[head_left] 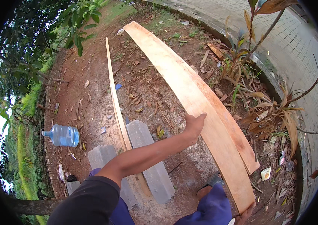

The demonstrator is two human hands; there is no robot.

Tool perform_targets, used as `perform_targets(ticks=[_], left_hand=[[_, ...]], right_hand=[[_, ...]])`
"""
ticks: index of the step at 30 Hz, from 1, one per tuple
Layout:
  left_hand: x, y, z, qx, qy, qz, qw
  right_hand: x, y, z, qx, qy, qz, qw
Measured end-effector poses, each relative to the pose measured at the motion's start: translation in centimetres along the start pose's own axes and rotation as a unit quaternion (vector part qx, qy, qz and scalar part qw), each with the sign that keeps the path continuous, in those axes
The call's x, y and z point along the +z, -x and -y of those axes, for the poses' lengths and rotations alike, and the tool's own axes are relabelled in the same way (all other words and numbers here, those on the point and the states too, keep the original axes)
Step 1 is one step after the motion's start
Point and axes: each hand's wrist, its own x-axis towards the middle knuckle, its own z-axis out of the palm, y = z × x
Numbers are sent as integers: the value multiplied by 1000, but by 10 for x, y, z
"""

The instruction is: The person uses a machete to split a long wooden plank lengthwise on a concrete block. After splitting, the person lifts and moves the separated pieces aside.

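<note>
A long, pale wooden board (183,88) stretches from my feet to the far ground. My left hand (195,127) grips its left edge around mid-length, thumb on top and the other fingers hidden beneath. At the near end, my right hand (246,215) holds the board's right corner; most of that hand is out of sight. A second, redder board (241,148) lies along the right side, partly covered by the first. Left of them, a narrow wooden strip (113,88) runs between two grey concrete blocks (152,165), with my left forearm crossing over it.
A clear blue water jug (65,135) lies on its side at the left, near a wire fence (48,165). Dry-leaved plants (269,112) and a concrete curb (269,77) border the paved path (297,48) at right. Leaves and litter cover the soil.
</note>
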Motion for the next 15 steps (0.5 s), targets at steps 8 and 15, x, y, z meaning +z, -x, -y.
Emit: perform_targets(ticks=[8, 15], left_hand=[[91, -26, -3, -24, -16, -138, 990], [98, -118, 35, -46, -13, -213, 976]], right_hand=[[-56, -34, 58, -23, 107, 42, 993], [-16, -51, 92, 37, 112, -124, 985]])
